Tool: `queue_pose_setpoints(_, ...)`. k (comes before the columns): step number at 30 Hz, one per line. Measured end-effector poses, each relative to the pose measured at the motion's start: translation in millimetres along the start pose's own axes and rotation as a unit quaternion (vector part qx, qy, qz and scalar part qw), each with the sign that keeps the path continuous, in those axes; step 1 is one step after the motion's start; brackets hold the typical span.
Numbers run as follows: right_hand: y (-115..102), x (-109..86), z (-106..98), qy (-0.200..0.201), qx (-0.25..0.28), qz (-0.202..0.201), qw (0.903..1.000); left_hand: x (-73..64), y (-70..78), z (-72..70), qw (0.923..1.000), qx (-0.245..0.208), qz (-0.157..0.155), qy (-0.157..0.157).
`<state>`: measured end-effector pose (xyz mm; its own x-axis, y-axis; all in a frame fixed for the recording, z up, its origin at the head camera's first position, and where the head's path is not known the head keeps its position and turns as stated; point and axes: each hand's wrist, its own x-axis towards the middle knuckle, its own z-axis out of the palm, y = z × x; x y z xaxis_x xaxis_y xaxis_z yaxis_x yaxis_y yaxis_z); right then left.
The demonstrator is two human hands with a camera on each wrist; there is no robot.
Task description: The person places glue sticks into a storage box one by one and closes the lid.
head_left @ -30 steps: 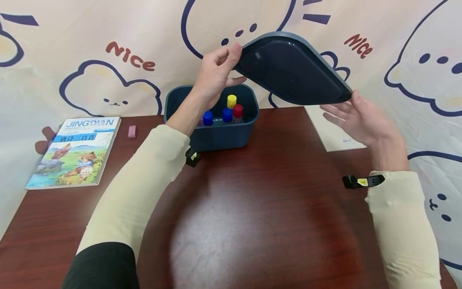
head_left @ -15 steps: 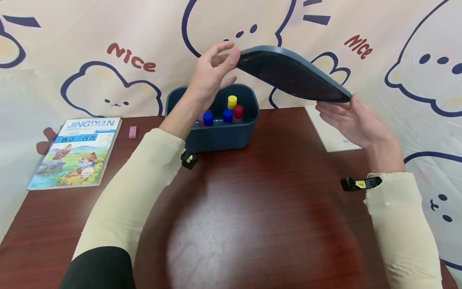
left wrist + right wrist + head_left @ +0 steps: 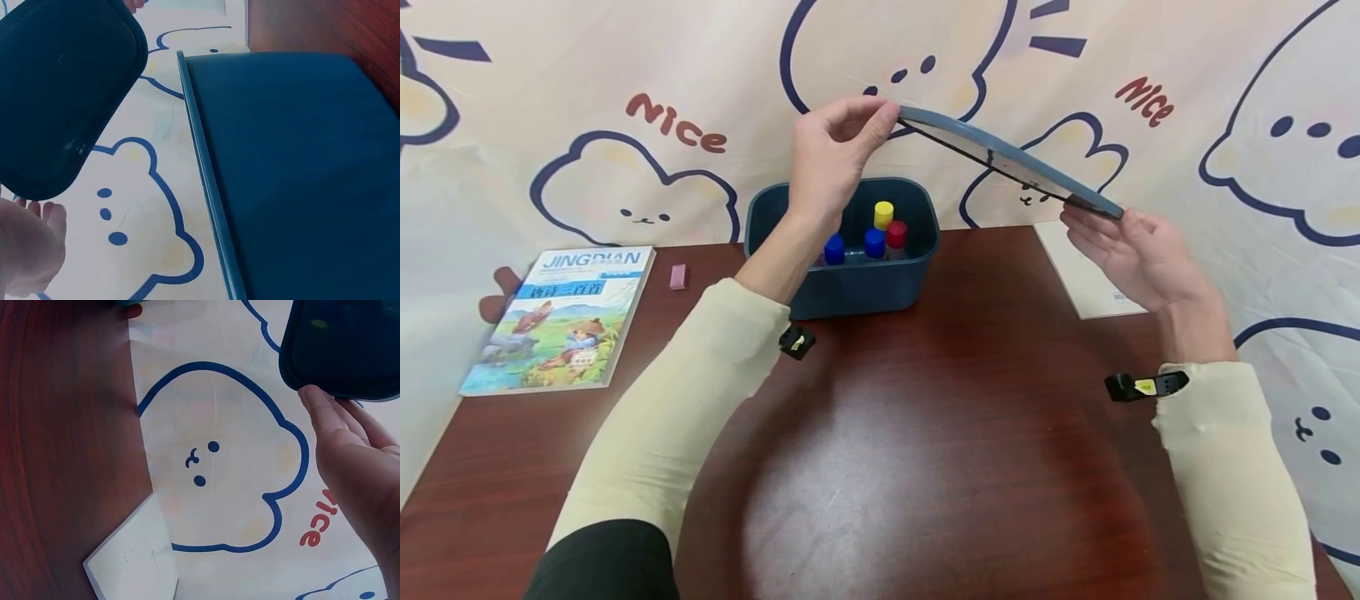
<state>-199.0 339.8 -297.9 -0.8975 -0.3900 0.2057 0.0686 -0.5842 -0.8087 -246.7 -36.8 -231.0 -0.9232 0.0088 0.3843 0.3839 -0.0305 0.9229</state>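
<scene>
A dark blue plastic lid [image 3: 1011, 154] hangs in the air, seen almost edge-on and sloping down to the right. My left hand [image 3: 827, 162] pinches its higher left end between thumb and fingers. At the lower right end, my right hand [image 3: 1153, 254] holds the corner with the thumb at the edge and fingers beneath. Below and behind my left hand stands a dark blue bin [image 3: 861, 290], uncovered. Inside it are small containers with a yellow cap [image 3: 883, 214], a red cap [image 3: 897, 233] and blue caps [image 3: 874, 242]. My left forearm hides part of the bin.
A picture-covered book [image 3: 557, 321] lies at the left of the brown table [image 3: 910, 433], with a small pink block [image 3: 678, 277] beside it. A white booklet [image 3: 1086, 279] lies at the back right. A cartoon-printed cloth [image 3: 715, 50] hangs behind the table.
The lid has turned from showing its broad dark underside to nearly edge-on. Its upper edge has come down. Both hands still hold its ends; the bin has stayed in place.
</scene>
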Motion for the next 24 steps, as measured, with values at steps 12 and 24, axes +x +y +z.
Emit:
queue_pose_setpoints(12, 6.8, 7.8, 13.7, 0.028, -0.076, -0.056, 0.9952, -7.4, -0.1, -6.0, 0.9973, -0.042, 0.059, 0.011)
queue_pose_setpoints(24, 8.2, 12.1, 28.5, 0.065, -0.1, -0.08, 0.9897, -15.1, -5.4, -34.6, 0.9955, 0.036, 0.049, -0.074)
